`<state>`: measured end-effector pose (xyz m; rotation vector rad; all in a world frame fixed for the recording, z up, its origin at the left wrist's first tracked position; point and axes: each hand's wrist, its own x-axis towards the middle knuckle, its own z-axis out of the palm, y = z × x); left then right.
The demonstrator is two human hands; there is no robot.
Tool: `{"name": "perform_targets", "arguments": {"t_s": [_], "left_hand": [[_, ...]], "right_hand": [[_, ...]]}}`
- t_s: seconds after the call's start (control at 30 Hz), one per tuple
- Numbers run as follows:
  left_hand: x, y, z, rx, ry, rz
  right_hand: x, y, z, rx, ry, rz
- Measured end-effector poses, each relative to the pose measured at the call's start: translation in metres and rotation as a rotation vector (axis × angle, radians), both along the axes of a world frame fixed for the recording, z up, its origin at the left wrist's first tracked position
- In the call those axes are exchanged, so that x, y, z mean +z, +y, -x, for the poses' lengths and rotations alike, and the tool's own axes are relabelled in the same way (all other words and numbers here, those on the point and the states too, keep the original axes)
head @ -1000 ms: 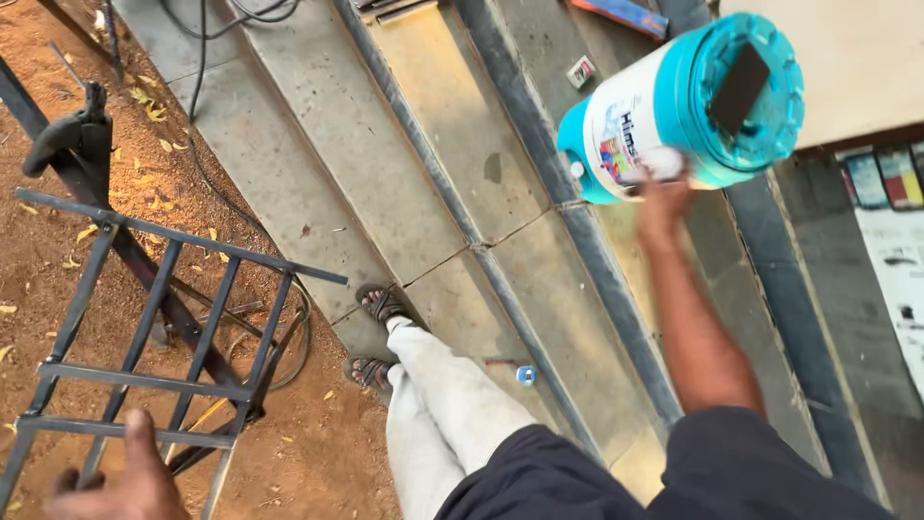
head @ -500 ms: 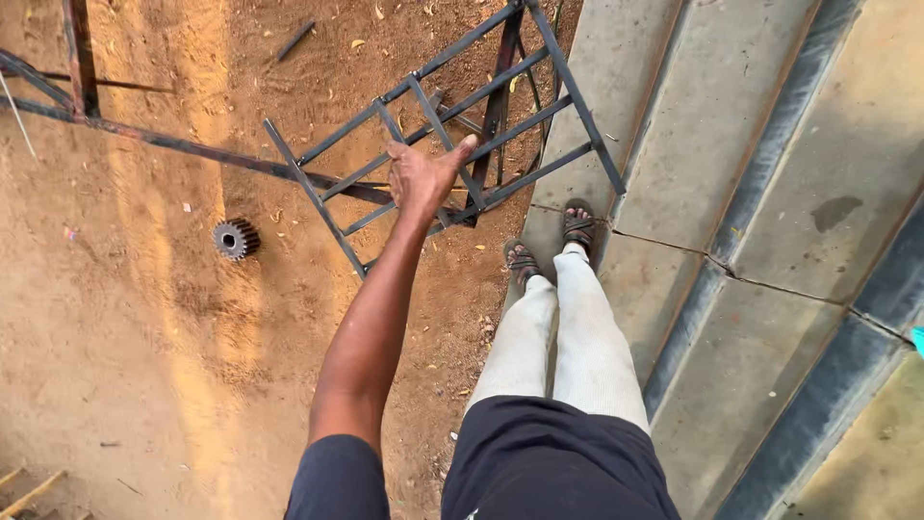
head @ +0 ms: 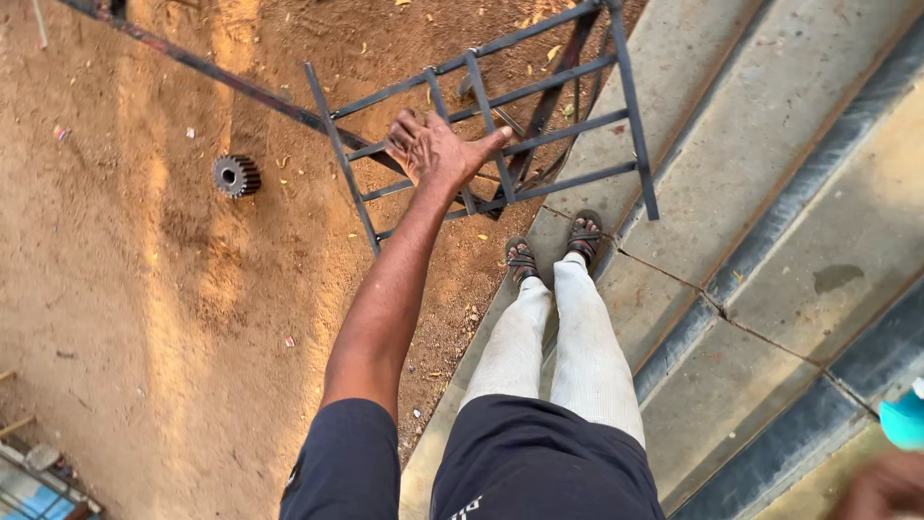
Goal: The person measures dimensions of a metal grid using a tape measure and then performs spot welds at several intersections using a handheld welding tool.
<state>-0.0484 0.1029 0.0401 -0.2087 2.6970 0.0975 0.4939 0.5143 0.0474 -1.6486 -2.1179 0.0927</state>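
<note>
Outdoors, sandy dirt (head: 144,318) fills the left of the frame and concrete steps (head: 770,221) the right. The left hand (head: 438,149), fingers spread, rests on a metal frame (head: 577,125) at upper centre. A gear (head: 236,176) lies upper left. The right hand (head: 881,486), lower right, is blurred; its grip cannot be told.

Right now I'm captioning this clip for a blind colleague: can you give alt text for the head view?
Seen from above, a person's left hand reaches out with fingers spread over a dark metal bar frame standing on sandy ground. A small toothed gear lies in the dirt to one side, and the person's sandalled feet rest at the edge of concrete steps.
</note>
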Motion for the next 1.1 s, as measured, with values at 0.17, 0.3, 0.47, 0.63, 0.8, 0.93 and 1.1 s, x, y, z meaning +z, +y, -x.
{"name": "perform_targets", "arguments": {"t_s": [0.17, 0.3, 0.47, 0.63, 0.8, 0.93, 1.1], "left_hand": [[-0.024, -0.037, 0.018, -0.125, -0.168, -0.189], [-0.028, -0.066, 0.032, -0.158, -0.237, -0.429], [-0.026, -0.078, 0.047, -0.166, -0.299, -0.408], [-0.024, -0.071, 0.054, -0.034, -0.304, -0.485], [-0.015, -0.064, 0.052, 0.017, -0.35, -0.442], [-0.009, -0.063, 0.05, -0.059, -0.272, -0.436], [-0.01, -0.061, 0.05, -0.113, -0.299, -0.342]], "right_hand": [[-0.048, -0.006, 0.116, 0.614, 0.378, 0.256], [-0.044, -0.015, 0.253, 0.772, 0.454, 0.43], [-0.025, -0.039, 0.436, 0.854, 0.502, 0.821], [-0.03, -0.059, 0.573, 0.666, 0.513, 1.246], [-0.035, -0.078, 0.635, 0.801, 0.764, 1.542], [-0.048, -0.09, 0.656, 0.86, 0.9, 1.717], [-0.052, -0.079, 0.65, 0.792, 1.146, 1.653]]}}
